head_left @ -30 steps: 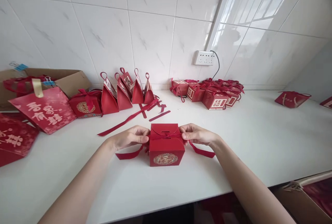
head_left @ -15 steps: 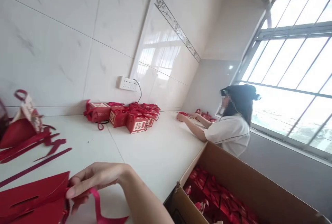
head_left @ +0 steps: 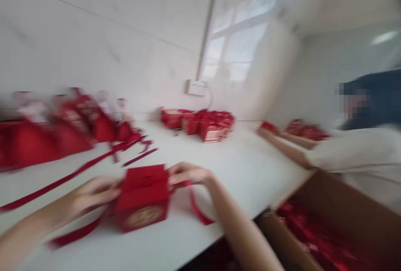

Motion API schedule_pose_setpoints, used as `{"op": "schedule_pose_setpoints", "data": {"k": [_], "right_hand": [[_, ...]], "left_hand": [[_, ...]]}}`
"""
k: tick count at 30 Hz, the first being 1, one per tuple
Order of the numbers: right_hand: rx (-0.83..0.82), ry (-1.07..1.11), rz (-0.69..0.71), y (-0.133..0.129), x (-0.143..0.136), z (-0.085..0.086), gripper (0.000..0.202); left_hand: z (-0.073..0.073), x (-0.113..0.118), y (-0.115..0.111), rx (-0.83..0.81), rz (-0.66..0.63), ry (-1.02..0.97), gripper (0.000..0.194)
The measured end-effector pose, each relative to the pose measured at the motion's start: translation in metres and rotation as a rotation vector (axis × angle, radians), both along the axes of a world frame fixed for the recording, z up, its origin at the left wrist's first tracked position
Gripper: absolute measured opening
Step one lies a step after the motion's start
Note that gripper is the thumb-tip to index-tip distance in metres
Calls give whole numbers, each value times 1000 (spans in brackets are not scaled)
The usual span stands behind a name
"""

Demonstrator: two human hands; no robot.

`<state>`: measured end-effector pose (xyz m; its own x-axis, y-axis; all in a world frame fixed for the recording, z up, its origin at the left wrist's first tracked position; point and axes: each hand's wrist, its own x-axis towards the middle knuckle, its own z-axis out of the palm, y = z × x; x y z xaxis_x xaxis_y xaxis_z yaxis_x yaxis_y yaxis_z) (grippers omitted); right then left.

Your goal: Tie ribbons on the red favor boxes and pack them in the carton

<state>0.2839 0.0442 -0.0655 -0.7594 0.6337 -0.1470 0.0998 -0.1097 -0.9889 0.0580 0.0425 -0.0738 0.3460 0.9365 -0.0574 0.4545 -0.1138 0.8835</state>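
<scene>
A red gift box (head_left: 140, 200) with a gold emblem on its front sits on the white counter (head_left: 247, 149). My left hand (head_left: 97, 195) grips its left end, fingers closed. At the opposite end, my right hand (head_left: 188, 175) pinches the box's side near the top. From under my left hand trails one end of a red ribbon (head_left: 78, 233). Another red ribbon end (head_left: 196, 206) hangs below my right hand. Motion blur hides the exact finger contact.
Several red boxes with upright tops (head_left: 72, 124) stand at the back left, beside loose ribbons (head_left: 72, 175). Finished-looking red boxes (head_left: 209, 126) cluster by the wall socket (head_left: 197, 88). At right, a cardboard carton (head_left: 344, 204) holds red boxes; a person in a white sleeve (head_left: 354, 147) is beyond.
The view has swung left, bringing my left hand and the whole red gift box into sight. The box now shows its gold-marked front. My right hand stays at its right end.
</scene>
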Motion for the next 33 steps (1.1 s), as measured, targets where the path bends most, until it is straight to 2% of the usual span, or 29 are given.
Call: {"op": "schedule_pose_setpoints", "data": {"k": [1, 2, 4, 6, 9, 14, 18, 22, 26, 29, 33], "right_hand": [[12, 28, -22, -2, 2, -1, 44], [12, 37, -16, -2, 4, -3, 42], [9, 29, 8, 2, 8, -7, 40], [6, 53, 40, 2, 9, -9, 43], [42, 90, 53, -4, 7, -4, 47], [120, 32, -4, -7, 5, 0, 41], [141, -26, -8, -4, 9, 1, 41], [96, -45, 0, -2, 12, 1, 42], [70, -64, 17, -1, 15, 2, 39], [152, -81, -36, -4, 19, 6, 32], [275, 81, -147, -13, 17, 15, 31]], "left_hand": [[5, -25, -12, -73, -43, -18, 46], [10, -42, -23, -159, -123, -126, 47], [14, -57, -33, -300, -287, -326, 45], [14, -58, -32, -347, -336, -395, 37], [13, -51, -28, -353, -319, -378, 28], [15, -49, -28, -185, -298, -259, 37], [14, -53, -28, -165, -341, -262, 45], [14, -56, -30, -106, -313, -154, 46], [13, -56, -30, -158, -311, -168, 46], [14, -54, -29, -207, -296, -208, 45], [24, -50, -32, -236, -291, -256, 35]]}}
